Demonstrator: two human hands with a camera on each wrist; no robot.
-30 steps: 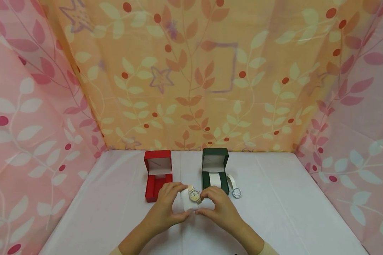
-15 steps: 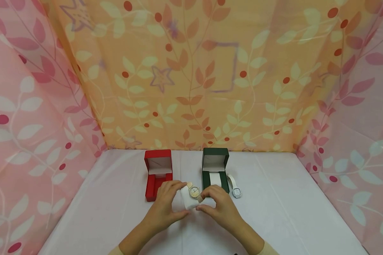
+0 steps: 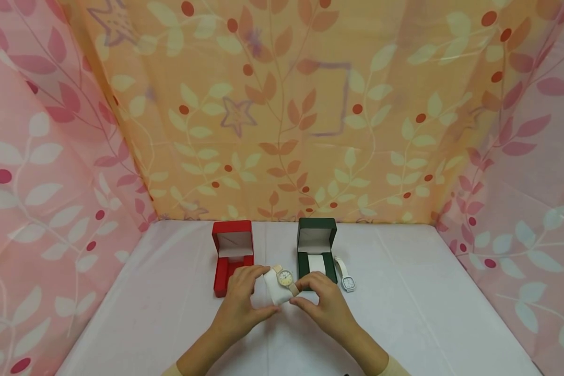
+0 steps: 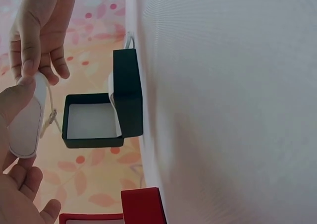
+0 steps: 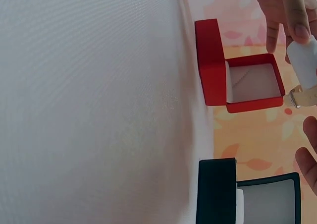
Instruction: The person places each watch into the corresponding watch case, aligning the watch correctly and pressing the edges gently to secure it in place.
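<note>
In the head view, my left hand (image 3: 238, 295) grips a white watch cushion (image 3: 275, 290) between thumb and fingers. A cream-strapped wristwatch (image 3: 285, 278) with a round face lies across the cushion's upper right side. My right hand (image 3: 321, 295) pinches the lower end of its strap, thumb close to the cushion's corner. Seen from the left wrist, the cushion (image 4: 25, 130) has a flat oval end, and the strap (image 4: 52, 116) hangs loosely off its side. The strap's buckle (image 5: 296, 97) shows in the right wrist view. Both hands are held over the white table.
Behind my left hand stands an opened red watch box (image 3: 221, 271), without a cushion inside. An opened green watch box (image 3: 303, 266) with a white cushion (image 3: 316, 265) stands behind my right hand. Beside it lies a white watch (image 3: 348, 283). Patterned curtains (image 3: 282, 130) enclose the white table (image 3: 404, 292).
The cushion and wristwatch have risen slightly and shifted a little left, tilting more. The strap end now stands out further from the cushion toward my right fingers. The boxes stay put.
</note>
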